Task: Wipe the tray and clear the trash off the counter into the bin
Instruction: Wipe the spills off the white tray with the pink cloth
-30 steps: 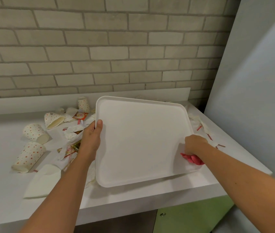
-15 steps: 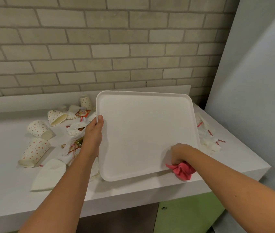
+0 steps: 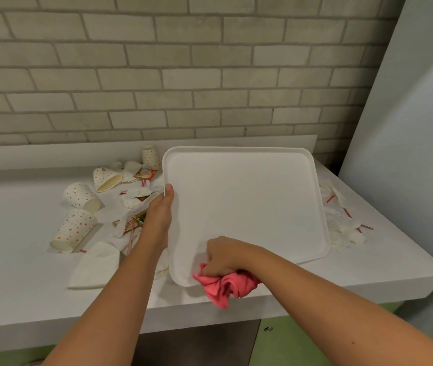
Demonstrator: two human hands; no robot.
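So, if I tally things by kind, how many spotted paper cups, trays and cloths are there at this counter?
spotted paper cups: 4
white tray: 1
pink cloth: 1
Total: 6

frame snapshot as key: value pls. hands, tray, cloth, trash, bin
tray: white, no debris visible on it, raised at a tilt over the counter
left hand: grips the tray's left edge, thumb on top
right hand: grips the pink cloth, at the tray's near-left corner
paper cups: four, dotted; three on their sides, one upright at the back, all left of the tray
napkins and wrappers: scattered on both sides of the tray
bin: not in view
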